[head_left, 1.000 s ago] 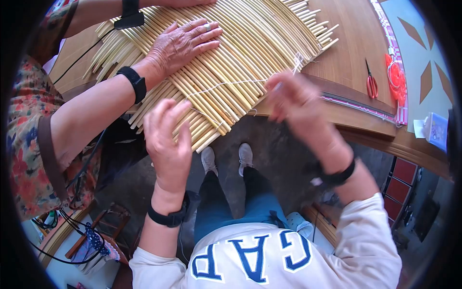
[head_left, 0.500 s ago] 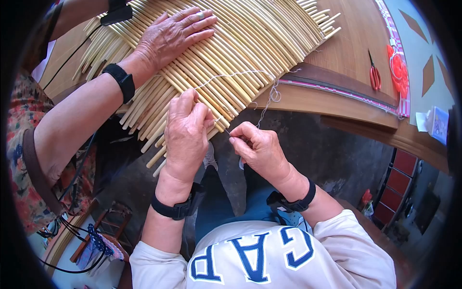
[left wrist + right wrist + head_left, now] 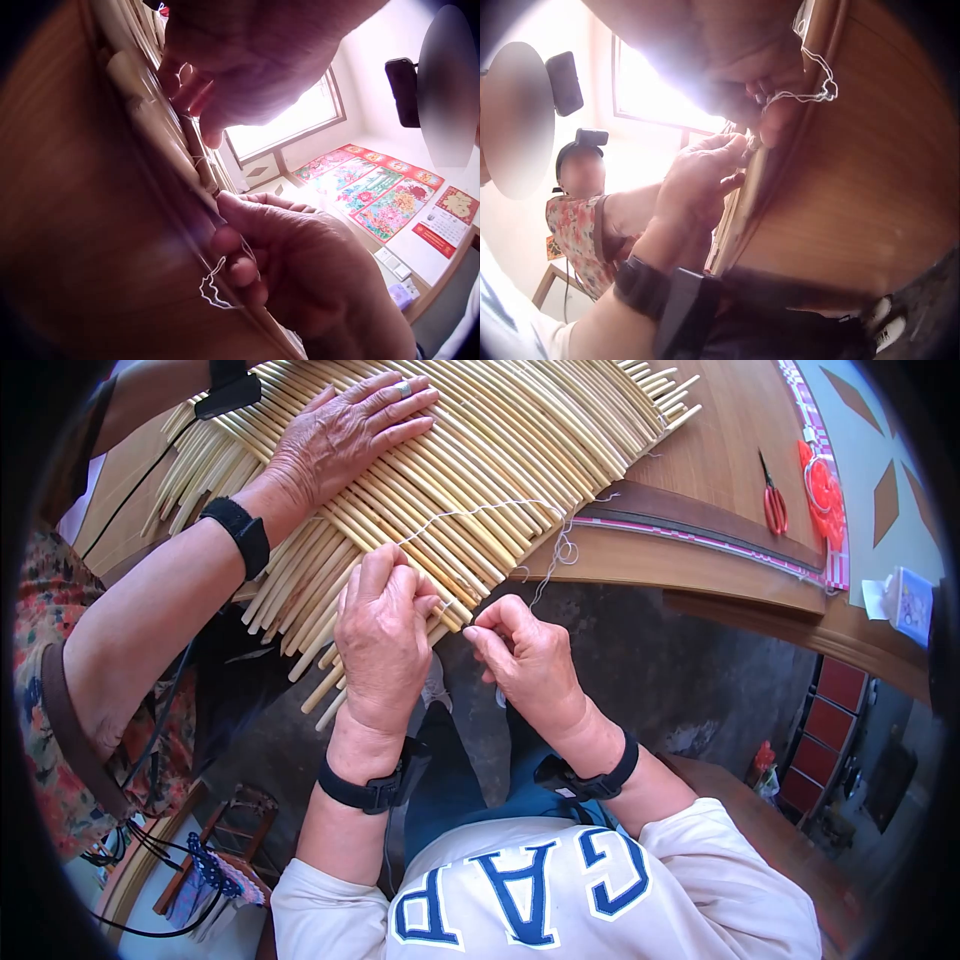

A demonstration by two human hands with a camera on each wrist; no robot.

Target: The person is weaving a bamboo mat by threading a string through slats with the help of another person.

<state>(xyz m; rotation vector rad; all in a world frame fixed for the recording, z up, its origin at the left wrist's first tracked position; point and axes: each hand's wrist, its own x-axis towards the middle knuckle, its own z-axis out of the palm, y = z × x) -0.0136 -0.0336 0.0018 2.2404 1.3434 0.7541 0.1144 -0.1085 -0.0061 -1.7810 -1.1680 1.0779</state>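
A mat of pale, thin reed sticks point(image 3: 470, 480) lies over the table edge, crossed by white thread point(image 3: 480, 507). At its near corner my left hand point(image 3: 385, 640) curls its fingers round the stick ends, with the thread running under its fingertips. My right hand point(image 3: 530, 660) is close beside, thumb and forefinger pinched together at the tip of a stick. They hold a thin needle, mostly hidden by the fingers. Loose thread point(image 3: 829, 90) trails from this hand in a tangled loop. Another person's hand point(image 3: 350, 435) rests flat on the mat, fingers spread.
Red-handled scissors point(image 3: 774, 510) and a red plastic bundle point(image 3: 822, 490) lie on the right of the wooden table point(image 3: 720, 450). A small clear box point(image 3: 910, 605) sits at the far right edge. On the left, the other person's forearm point(image 3: 170, 610) reaches over the table.
My right hand came down from the mat's right edge to the near corner beside my left hand, which closed on the stick ends. Over the last half second both hands barely moved.
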